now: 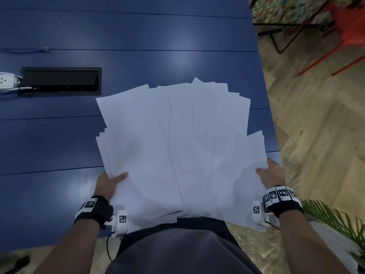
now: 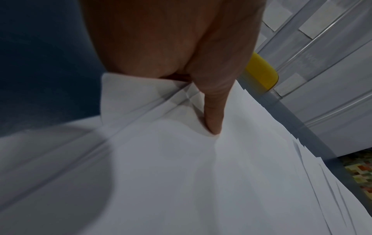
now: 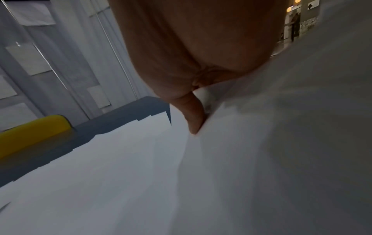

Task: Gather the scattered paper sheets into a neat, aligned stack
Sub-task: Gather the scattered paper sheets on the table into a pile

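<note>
A wide, fanned bundle of white paper sheets (image 1: 177,147) is held up over the near part of the blue table (image 1: 59,145), its edges uneven and splayed. My left hand (image 1: 110,181) pinches the bundle's left edge, thumb on top; the left wrist view shows that thumb (image 2: 213,117) pressing into the creased paper sheets (image 2: 181,174). My right hand (image 1: 270,174) pinches the right edge, and its thumb (image 3: 195,117) lies on the paper sheets (image 3: 141,174). The other fingers of both hands are hidden under the sheets.
A black cable hatch (image 1: 61,81) is set into the table at the left, with a white socket block (image 1: 7,82) beside it. Right of the table edge is wooden floor (image 1: 316,125), a red chair (image 1: 345,36) and a green plant (image 1: 339,220).
</note>
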Motion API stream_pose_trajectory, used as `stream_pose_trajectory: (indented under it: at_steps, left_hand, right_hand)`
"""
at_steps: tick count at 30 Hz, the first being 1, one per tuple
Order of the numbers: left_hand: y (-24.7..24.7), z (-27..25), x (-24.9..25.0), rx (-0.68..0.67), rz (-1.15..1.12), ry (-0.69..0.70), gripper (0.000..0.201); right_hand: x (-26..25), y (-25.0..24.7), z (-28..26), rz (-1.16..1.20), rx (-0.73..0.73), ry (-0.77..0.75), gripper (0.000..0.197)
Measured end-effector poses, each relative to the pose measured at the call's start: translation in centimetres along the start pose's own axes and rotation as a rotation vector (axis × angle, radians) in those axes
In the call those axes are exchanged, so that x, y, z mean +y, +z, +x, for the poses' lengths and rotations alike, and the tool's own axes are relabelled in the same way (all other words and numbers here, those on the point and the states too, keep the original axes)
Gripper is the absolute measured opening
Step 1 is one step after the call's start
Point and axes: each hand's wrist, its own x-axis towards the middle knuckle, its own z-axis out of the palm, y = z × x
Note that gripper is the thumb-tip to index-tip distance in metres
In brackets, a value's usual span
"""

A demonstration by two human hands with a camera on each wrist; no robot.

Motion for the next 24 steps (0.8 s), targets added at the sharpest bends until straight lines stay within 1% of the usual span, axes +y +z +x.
stream_pose_trajectory:
  at_steps: [4,5,7,9,11,14,18,20,21,24]
  left_hand:
    - [0.1,-0.2,0.3,-0.001,0.011,0.006,0.034]
    - [0.2,-0.2,0.3,-0.002,0.013,0.004,0.034]
    - [0.2,-0.1,0.3,-0.006,0.014,0.006,0.035]
    - [0.2,-0.2,0.3,-0.010,0.014,0.010,0.036]
    - [0.2,-0.4,0.3,-0.012,-0.002,0.012,0.034]
    - [0.3,-0.6,0.4,-0.012,-0.012,0.019,0.033]
    - [0.2,-0.4,0.2,-0.007,-0.008,0.012,0.033]
    - [0.1,-0.4,0.1,-0.010,-0.006,0.012,0.034]
    - [0.2,-0.3,0.1,-0.012,-0.004,0.012,0.033]
    - [0.1,-0.3,0.1,-0.011,0.004,0.003,0.031]
  right_hand:
    - [-0.7,-0.4,-0.2,0.065,-0.088,-0.069,0.035]
    - [-1.1,-0.4,-0.4,0.086,-0.096,-0.087,0.031]
    - [-1.8,-0.5,-0.9,0.115,-0.099,-0.118,0.012]
    - [-2.4,-0.5,-1.0,0.131,-0.052,-0.117,0.009]
    - [-2.8,-0.9,-1.1,0.113,0.009,-0.103,0.018]
    - [-2.7,-2.4,-1.3,-0.064,0.063,-0.093,0.026]
    - [-3.6,-5.9,-3.3,-0.236,0.149,-0.153,0.037]
    - [-4.3,-7.9,-5.0,-0.280,0.201,-0.181,0.042]
    - [-4.7,-8.9,-5.8,-0.290,0.230,-0.205,0.041]
    - [-5.7,-12.1,-8.5,-0.254,0.310,-0.300,0.027]
